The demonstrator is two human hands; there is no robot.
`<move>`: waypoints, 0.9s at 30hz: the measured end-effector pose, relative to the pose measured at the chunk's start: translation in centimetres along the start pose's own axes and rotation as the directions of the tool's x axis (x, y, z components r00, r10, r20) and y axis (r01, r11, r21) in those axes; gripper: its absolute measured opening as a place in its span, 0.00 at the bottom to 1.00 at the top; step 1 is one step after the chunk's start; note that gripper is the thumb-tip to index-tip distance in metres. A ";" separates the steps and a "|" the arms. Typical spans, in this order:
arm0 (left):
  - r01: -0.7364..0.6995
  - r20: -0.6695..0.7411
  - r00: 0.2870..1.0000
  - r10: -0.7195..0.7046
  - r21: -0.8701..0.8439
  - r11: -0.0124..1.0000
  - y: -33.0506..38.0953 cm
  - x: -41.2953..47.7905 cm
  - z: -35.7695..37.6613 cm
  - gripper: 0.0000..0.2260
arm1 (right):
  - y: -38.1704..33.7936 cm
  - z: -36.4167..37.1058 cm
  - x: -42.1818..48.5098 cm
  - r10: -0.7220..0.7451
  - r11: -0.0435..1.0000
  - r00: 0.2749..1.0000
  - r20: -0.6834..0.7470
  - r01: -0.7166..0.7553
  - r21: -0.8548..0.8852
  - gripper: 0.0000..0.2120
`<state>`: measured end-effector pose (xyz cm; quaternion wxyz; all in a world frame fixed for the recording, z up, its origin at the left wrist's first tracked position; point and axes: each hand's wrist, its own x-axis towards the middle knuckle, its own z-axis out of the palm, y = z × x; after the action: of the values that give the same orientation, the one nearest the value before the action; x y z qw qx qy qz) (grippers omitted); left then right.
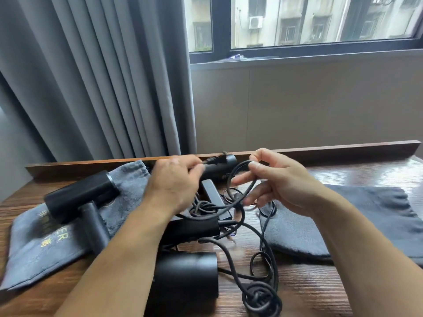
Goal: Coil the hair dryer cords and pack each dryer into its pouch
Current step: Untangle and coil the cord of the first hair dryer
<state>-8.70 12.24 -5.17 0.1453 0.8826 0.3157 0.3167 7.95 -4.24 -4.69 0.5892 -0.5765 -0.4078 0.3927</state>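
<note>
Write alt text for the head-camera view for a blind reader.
A person's left grip and right grip each pinch tangled black power cords above a brown wooden table. A black cylindrical hair dryer lies on a light grey fabric pouch; another dryer lies nearer, and a darker grey pouch at right.

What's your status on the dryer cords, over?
Left hand pinches plug end, right hand pinches cord loop. Dryers unpacked. Cords tangled across table.

Black dryers (80,197), tangled cords (263,296), grey pouches (343,220)
</note>
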 end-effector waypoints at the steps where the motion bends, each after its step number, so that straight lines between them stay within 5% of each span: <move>1: 0.076 -0.036 0.997 -0.075 0.013 0.997 -0.2 0.3 -0.6 0.09 | -0.3 -0.4 -0.2 -0.009 1.000 1.000 -0.027 0.008 -0.011 0.06; 6: 0.311 -0.002 0.950 -0.311 0.044 0.950 -0.6 0.9 -2.4 0.09 | -0.7 -0.6 -0.5 -0.030 0.970 0.992 -0.121 0.000 -0.242 0.05; 8: 0.313 0.148 0.935 -0.322 0.080 0.946 -0.4 0.3 -2.9 0.24 | -0.3 -0.2 -0.1 0.015 0.966 0.983 -0.181 -0.060 -0.250 0.03; 10: 0.250 0.245 0.927 -0.283 0.159 0.955 0.0 -0.6 -3.3 0.32 | -0.1 0.2 0.2 0.082 0.980 0.973 -0.217 -0.118 -0.159 0.03; 12: 0.154 0.278 0.937 -0.212 0.215 0.964 0.9 -1.4 -3.2 0.25 | -0.1 0.5 0.3 0.135 0.989 0.964 -0.229 -0.144 -0.020 0.06; 14: 0.060 0.211 0.973 -0.098 0.176 0.983 2.0 -2.8 -3.1 0.15 | 0.1 0.9 0.1 0.171 0.984 0.963 -0.209 -0.158 0.079 0.12; 16: -0.143 0.048 0.989 0.140 0.048 0.989 2.6 -4.9 -3.1 0.08 | 0.4 1.4 -0.9 0.085 0.988 0.964 -0.252 -0.113 -0.101 0.16; 18: -0.375 0.028 0.925 0.380 -0.098 0.922 3.2 -7.3 -3.7 0.07 | 0.6 2.1 -3.5 -0.206 0.853 0.933 -0.295 0.024 -0.521 0.09; 20: -0.482 0.224 0.824 0.521 -0.209 0.851 3.4 -9.3 -3.9 0.08 | 0.9 3.0 -7.1 -0.355 0.659 0.930 -0.096 0.176 -0.731 0.05; 23: -0.518 0.448 0.722 0.527 -0.156 0.841 2.4 -10.6 -2.9 0.13 | 2.7 4.4 -11.5 -0.011 0.508 0.970 0.243 0.215 -0.834 0.17; 25: -0.530 0.451 0.726 0.519 -0.114 0.840 1.8 -10.7 -2.1 0.15 | 4.8 4.4 -12.5 0.005 0.284 0.966 0.258 0.246 -0.927 0.30; 27: -0.542 0.421 0.735 0.531 -0.106 0.834 1.5 -10.9 -1.5 0.16 | 5.6 4.5 -12.7 -0.114 0.265 0.963 0.245 0.267 -0.926 0.28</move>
<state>-15.53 4.16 -8.40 0.1038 0.9851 0.0114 0.1367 -0.77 -14.28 -10.63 0.1454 -0.7328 -0.6638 0.0355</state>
